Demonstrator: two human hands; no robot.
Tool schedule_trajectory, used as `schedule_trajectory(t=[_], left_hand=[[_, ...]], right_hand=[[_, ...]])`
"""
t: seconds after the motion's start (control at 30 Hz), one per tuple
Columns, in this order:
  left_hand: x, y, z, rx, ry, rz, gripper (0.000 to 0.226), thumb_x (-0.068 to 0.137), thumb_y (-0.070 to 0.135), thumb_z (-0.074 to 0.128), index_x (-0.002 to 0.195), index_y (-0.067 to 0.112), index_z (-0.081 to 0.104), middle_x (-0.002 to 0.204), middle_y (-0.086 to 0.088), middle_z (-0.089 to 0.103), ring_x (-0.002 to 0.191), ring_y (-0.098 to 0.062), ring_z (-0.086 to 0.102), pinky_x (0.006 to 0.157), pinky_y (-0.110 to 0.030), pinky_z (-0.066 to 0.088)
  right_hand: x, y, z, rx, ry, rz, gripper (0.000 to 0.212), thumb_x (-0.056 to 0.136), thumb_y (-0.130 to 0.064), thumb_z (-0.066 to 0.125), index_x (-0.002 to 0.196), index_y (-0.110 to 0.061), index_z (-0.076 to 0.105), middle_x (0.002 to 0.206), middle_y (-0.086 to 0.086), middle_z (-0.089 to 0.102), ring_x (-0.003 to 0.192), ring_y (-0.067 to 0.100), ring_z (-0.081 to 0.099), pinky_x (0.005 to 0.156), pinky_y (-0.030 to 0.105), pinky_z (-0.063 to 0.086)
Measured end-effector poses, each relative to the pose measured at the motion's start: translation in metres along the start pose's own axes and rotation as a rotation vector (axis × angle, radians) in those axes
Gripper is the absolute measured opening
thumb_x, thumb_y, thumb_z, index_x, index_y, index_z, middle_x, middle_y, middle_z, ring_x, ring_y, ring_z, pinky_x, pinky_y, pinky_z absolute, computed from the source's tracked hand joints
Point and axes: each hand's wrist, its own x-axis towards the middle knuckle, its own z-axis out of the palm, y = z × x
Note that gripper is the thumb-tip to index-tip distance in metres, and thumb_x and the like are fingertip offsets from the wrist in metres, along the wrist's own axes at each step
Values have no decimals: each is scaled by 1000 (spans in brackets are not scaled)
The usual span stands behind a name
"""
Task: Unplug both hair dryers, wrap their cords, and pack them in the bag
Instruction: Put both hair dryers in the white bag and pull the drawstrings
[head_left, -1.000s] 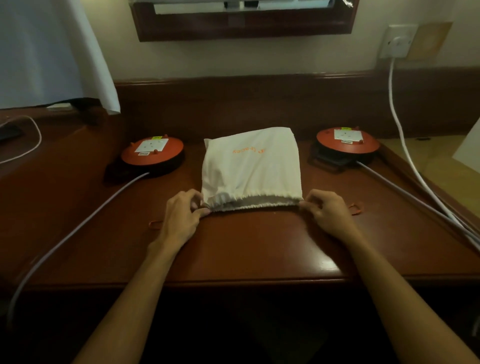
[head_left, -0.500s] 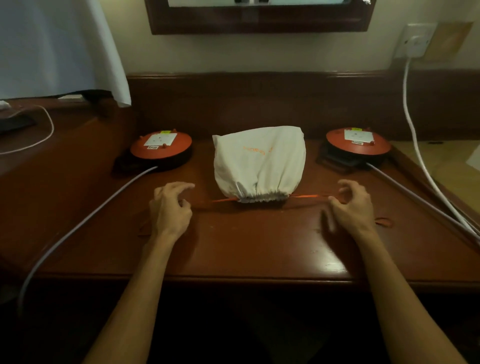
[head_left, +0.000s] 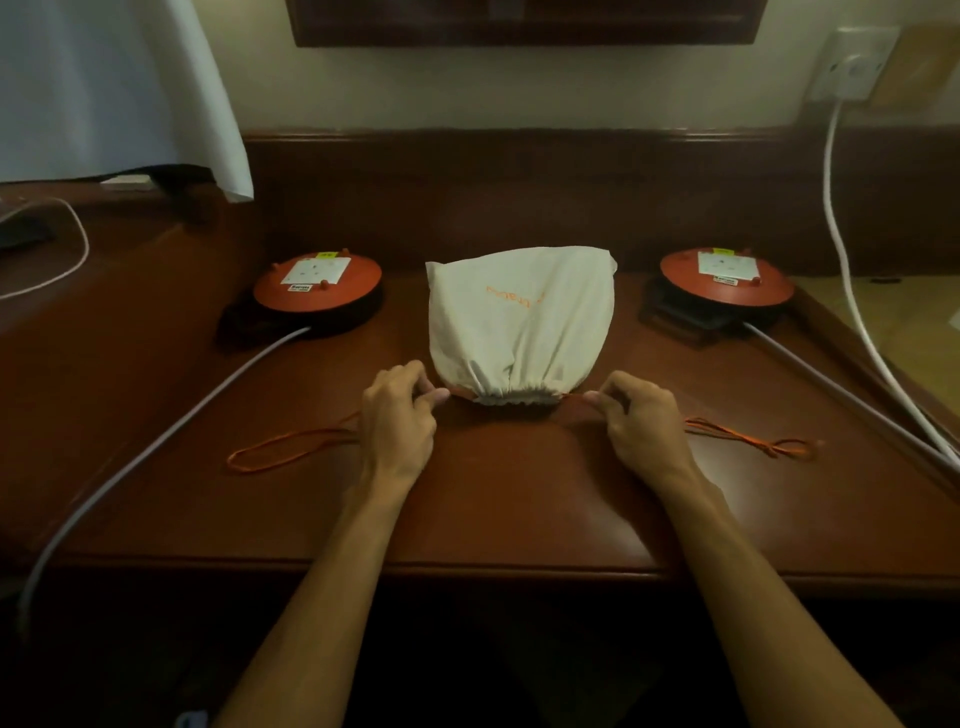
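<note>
A white cloth drawstring bag (head_left: 519, 322) with orange lettering lies bulging in the middle of the dark wooden desk (head_left: 498, 509), its mouth gathered tight and facing me. My left hand (head_left: 397, 421) pinches the orange drawstring (head_left: 280, 447) at the bag's left corner. My right hand (head_left: 641, 423) pinches the drawstring on the right, whose loose loop (head_left: 753, 439) trails across the desk. No hair dryer is visible; the bag hides its contents.
Two orange cable-reel sockets stand beside the bag, one at the left (head_left: 317, 288) and one at the right (head_left: 727, 283), each with a grey cable running toward the desk's edges. A white cable (head_left: 844, 249) hangs from a wall socket (head_left: 852, 65) at the upper right.
The bag's mouth went from wide to tightly gathered as both hands pulled the drawstrings outward. The hands have since come back in to the bag's corners, leaving long loops of cord on the desk.
</note>
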Motion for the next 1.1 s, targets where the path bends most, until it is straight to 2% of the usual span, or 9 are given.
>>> schedule_trajectory(t=[0.13, 0.3, 0.5, 0.57, 0.63, 0.77, 0.87, 0.97, 1.1], left_hand=[[-5, -4, -12, 59, 103, -82, 26, 87, 20, 75, 73, 17, 54, 74, 8, 56, 75, -19, 56, 53, -29, 36], [-6, -6, -16, 133, 157, -147, 26, 87, 24, 76, 73, 18, 55, 68, 17, 43, 75, -16, 48, 56, -29, 31], [-3, -18, -19, 127, -17, -59, 23, 85, 31, 78, 76, 28, 57, 74, 16, 54, 82, -16, 56, 86, -42, 43], [-2, -25, -20, 126, -120, -30, 15, 88, 27, 75, 92, 36, 63, 91, 16, 61, 100, -14, 58, 101, -42, 38], [-2, -27, -20, 86, -212, 37, 37, 87, 23, 73, 118, 39, 62, 113, 17, 59, 117, -9, 48, 112, -36, 25], [-4, 1, -2, -77, -408, 101, 41, 85, 38, 74, 122, 30, 61, 119, 11, 55, 118, -7, 41, 98, -25, 32], [-4, 14, 15, -98, -349, 82, 20, 90, 40, 71, 96, 22, 65, 89, 13, 58, 93, -11, 53, 77, -27, 39], [-3, 9, 17, -200, -292, 47, 20, 91, 34, 72, 78, 21, 65, 68, 10, 64, 68, -8, 62, 63, -30, 47], [-10, 8, 13, -166, -311, 46, 22, 93, 35, 70, 78, 20, 64, 69, 6, 63, 65, -7, 59, 60, -25, 45]], right_hand=[[0, 11, -12, -8, 74, 7, 20, 93, -27, 68, 80, -11, 66, 76, 4, 65, 69, 20, 59, 61, 34, 51], [1, 12, -19, 0, 130, 7, 17, 93, -20, 70, 80, -9, 71, 75, 2, 65, 65, 9, 54, 54, 11, 36], [1, 18, -20, -44, 69, 51, 22, 90, -25, 73, 75, -12, 65, 70, -4, 61, 65, 21, 56, 57, 30, 43], [-1, 19, -18, -219, -10, 43, 16, 88, -27, 73, 81, -19, 61, 81, -5, 58, 83, 21, 55, 76, 34, 41], [-3, 13, -13, -303, 37, -50, 11, 86, -26, 71, 94, -24, 63, 97, -5, 56, 98, 16, 48, 88, 33, 24], [-2, -23, 9, -194, -64, -216, 13, 92, -37, 66, 93, -24, 67, 92, -12, 58, 92, 7, 47, 88, 30, 22], [-5, -30, 24, -119, -179, -224, 22, 98, -29, 60, 82, -14, 64, 81, -3, 61, 78, 17, 52, 77, 41, 44], [-5, -24, 22, 101, -176, -143, 26, 100, -21, 57, 78, -11, 65, 72, 5, 65, 65, 22, 58, 63, 49, 50], [-4, -22, 26, 78, -129, -111, 27, 100, -23, 57, 76, -14, 62, 67, 4, 64, 60, 22, 59, 59, 49, 51]])
